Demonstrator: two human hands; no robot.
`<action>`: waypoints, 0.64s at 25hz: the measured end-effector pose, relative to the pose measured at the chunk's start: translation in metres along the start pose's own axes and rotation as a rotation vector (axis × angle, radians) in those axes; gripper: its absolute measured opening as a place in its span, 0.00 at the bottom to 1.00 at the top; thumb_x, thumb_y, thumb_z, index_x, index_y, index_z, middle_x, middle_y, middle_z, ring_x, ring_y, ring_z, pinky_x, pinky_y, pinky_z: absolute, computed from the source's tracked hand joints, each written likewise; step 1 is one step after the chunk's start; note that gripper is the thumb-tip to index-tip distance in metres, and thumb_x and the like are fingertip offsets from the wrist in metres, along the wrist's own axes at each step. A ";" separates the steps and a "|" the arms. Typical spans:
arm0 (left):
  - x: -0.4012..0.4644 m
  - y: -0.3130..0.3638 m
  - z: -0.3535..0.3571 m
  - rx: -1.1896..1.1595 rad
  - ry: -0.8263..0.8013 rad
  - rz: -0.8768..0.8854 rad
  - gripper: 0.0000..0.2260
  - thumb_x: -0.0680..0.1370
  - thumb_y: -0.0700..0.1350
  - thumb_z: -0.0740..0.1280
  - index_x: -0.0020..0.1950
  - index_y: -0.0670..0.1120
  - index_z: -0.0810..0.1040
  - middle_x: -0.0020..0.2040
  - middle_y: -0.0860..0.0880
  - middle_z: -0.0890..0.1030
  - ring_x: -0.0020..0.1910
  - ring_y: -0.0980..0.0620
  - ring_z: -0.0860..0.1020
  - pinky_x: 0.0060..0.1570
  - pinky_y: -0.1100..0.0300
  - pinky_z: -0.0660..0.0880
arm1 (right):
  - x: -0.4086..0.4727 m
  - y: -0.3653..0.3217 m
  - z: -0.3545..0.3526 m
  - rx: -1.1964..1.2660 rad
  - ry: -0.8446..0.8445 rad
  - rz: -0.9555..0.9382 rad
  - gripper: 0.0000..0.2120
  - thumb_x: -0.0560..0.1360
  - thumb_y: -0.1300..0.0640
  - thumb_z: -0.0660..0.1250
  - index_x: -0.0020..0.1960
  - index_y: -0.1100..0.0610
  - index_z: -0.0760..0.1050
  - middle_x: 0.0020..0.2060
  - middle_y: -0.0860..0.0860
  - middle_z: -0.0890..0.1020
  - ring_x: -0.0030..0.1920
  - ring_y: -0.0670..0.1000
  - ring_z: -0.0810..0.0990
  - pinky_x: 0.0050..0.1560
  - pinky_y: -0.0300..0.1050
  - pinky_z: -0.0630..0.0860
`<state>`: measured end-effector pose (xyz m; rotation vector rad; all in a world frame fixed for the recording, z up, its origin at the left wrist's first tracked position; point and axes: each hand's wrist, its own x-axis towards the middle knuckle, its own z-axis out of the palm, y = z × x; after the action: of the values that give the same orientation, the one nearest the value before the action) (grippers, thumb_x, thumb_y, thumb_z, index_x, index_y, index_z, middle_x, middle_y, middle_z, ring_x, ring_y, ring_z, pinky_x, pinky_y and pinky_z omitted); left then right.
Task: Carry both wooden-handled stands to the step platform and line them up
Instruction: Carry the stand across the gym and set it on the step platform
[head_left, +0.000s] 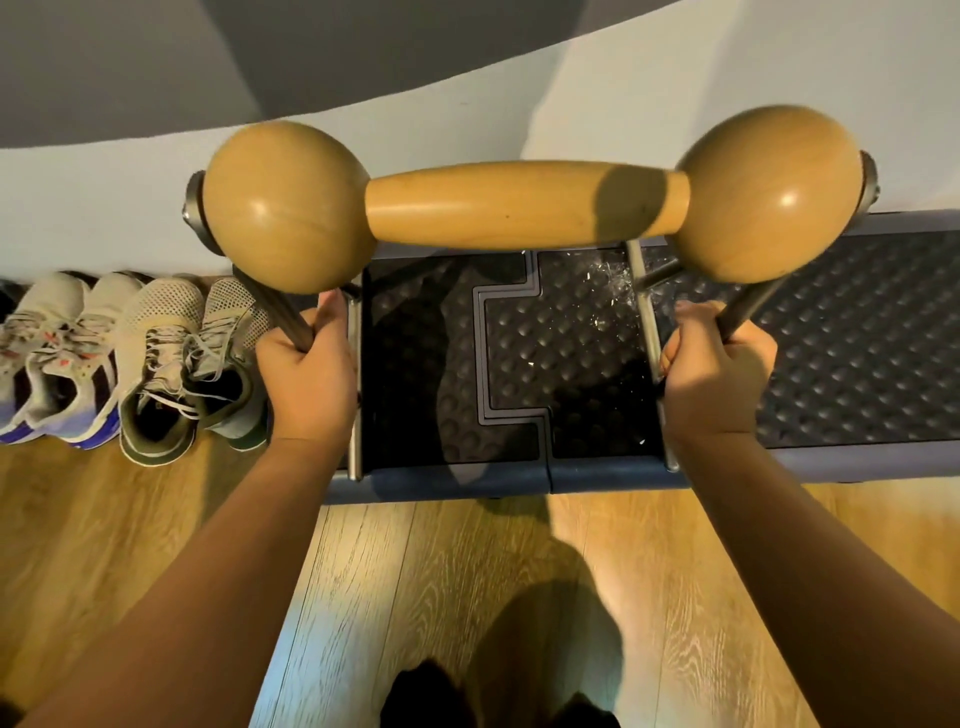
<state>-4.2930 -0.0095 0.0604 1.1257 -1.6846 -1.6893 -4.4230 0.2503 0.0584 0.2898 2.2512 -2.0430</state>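
- The wooden floor (441, 571) fills the near part of the view, pale oak-grained planks running near to far, with a shadow falling across the middle.
- The step platform (857, 338) lies along the far wall, a low long block with a blue rim and a dark studded rubber top; a stepped seam divides its surface near the middle, and small white flecks lie on it.
- The wooden-handled stand (524, 202) is over the left part of the platform. Its top is a light honey-coloured wooden bar, thick in the middle, swelling to a large rounded knob at each end, with a metal cap outside each knob. Grey metal legs slant down from the knobs to straight metal rails that reach the platform's near edge.
- Shoes (130, 358), pale mesh trainers with loose laces, sit in a row on the floor to the left of the platform.
- The left hand (306, 379) is wrapped around the left metal leg.
- The right hand (717, 379) is wrapped around the right leg, well apart from the other.
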 end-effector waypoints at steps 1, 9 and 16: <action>-0.002 -0.001 -0.001 0.012 -0.006 -0.005 0.27 0.80 0.55 0.66 0.32 0.40 0.58 0.29 0.43 0.59 0.26 0.48 0.57 0.29 0.56 0.57 | -0.002 0.001 -0.001 0.000 -0.003 0.015 0.24 0.76 0.53 0.66 0.34 0.71 0.63 0.29 0.65 0.64 0.34 0.59 0.63 0.33 0.61 0.60; -0.009 0.012 -0.003 0.080 -0.071 -0.051 0.27 0.83 0.50 0.65 0.32 0.34 0.62 0.29 0.40 0.60 0.26 0.49 0.60 0.29 0.58 0.60 | -0.006 -0.009 0.003 -0.045 0.066 0.032 0.24 0.76 0.56 0.66 0.32 0.72 0.60 0.29 0.72 0.60 0.32 0.67 0.58 0.32 0.60 0.58; -0.010 0.019 -0.011 0.108 -0.133 -0.136 0.23 0.81 0.51 0.66 0.33 0.39 0.65 0.31 0.41 0.63 0.29 0.50 0.61 0.32 0.54 0.61 | -0.014 -0.016 0.011 -0.090 0.156 0.093 0.23 0.75 0.55 0.65 0.33 0.73 0.64 0.29 0.60 0.65 0.34 0.57 0.61 0.33 0.54 0.59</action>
<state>-4.2825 -0.0092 0.0825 1.2267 -1.8363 -1.8110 -4.4135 0.2364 0.0756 0.5535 2.3605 -1.9283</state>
